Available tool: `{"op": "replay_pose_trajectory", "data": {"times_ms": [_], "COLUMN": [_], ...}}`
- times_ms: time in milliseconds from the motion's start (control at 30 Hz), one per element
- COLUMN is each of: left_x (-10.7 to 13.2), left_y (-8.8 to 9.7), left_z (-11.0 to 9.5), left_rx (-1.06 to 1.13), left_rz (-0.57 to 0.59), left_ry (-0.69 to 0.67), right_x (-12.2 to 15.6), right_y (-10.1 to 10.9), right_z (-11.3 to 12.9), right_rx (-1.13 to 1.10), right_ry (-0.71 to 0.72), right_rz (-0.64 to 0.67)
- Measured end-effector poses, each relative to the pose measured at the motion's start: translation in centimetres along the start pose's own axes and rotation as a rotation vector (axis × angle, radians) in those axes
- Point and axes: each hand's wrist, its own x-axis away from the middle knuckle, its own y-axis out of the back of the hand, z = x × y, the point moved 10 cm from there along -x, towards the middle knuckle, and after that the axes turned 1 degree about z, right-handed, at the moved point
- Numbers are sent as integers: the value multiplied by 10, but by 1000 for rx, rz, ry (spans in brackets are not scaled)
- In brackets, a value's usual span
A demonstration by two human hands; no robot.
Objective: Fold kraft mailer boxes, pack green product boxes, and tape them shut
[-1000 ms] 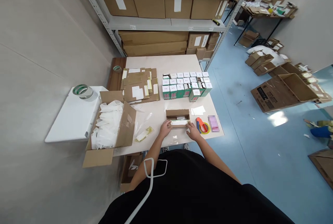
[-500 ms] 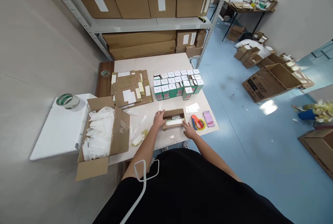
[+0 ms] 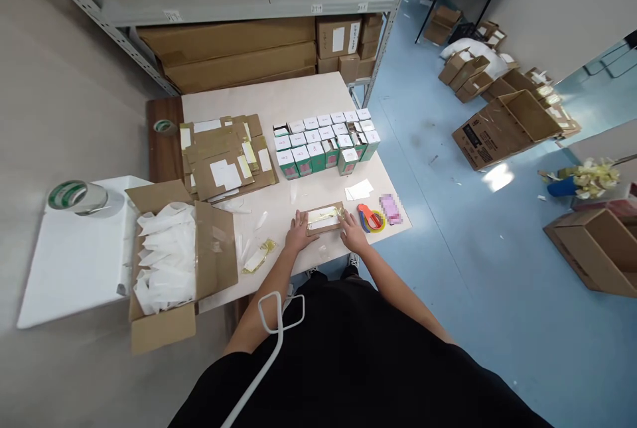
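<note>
A small brown cardboard box [image 3: 324, 217] lies at the table's front edge, with a white label and yellowish tape on its upward face. Its opening does not show, and I cannot tell whether it is folded flat or closed over. My left hand [image 3: 297, 233] grips its left end, thumb at the near side and fingers toward the far side. At the right end my right hand [image 3: 353, 234] holds it in the same way. White slips [image 3: 359, 190] lie just beyond the right hand. An orange-red tool [image 3: 367, 217] with a yellow and blue ring lies to that hand's right.
Green-and-white boxes [image 3: 318, 157] stand in rows behind. Flattened cartons [image 3: 223, 156] are stacked at left. An open carton [image 3: 216, 249] holds white wrapping. Crumpled tape [image 3: 259, 257] lies left of my hands. A tape roll [image 3: 77, 197] sits on a white surface. Shelving [image 3: 223, 6] borders the back.
The small box showed an open inside between my hands; now its labelled, taped face lies uppermost and the opening is gone from sight. Both hands stay at its ends. The view has tilted down.
</note>
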Motion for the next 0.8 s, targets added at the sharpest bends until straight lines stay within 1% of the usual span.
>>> {"op": "replay_pose_trajectory", "data": {"times_ms": [100,200,300,400,467,533,600,700,800], "left_x": [-1,-1,-1,-1,-2,-2,-3,-3,-3], "left_y": [-4,-6,-6,-6,-7,-7,-8,-13,-19], "left_z": [-3,-6,-10,-14,-14,-13,-13,-15,-16], "left_rx": [-66,-110,-169,-220,-226,-226,-226,-227,-230], "left_rz": [43,40,0,-13,3,23,37,55,76], "left_ry": [36,62,65,52,60,81,104,135,163], "right_x": [-10,-18,-23,-23,-24,-25,-28,-31,-24], "right_y": [16,30,39,43,39,31,22,6,-8], "right_z": [0,-14,-41,-79,-109,-138,-158,-173,-181], "right_rx": [-4,-15,-27,-12,-5,-7,-12,-33,-94], "right_ry": [19,8,-25,-107,-213,-324,-387,-383,-362], "right_rz": [-42,-74,-86,-82,-52,-4,34,78,87]}}
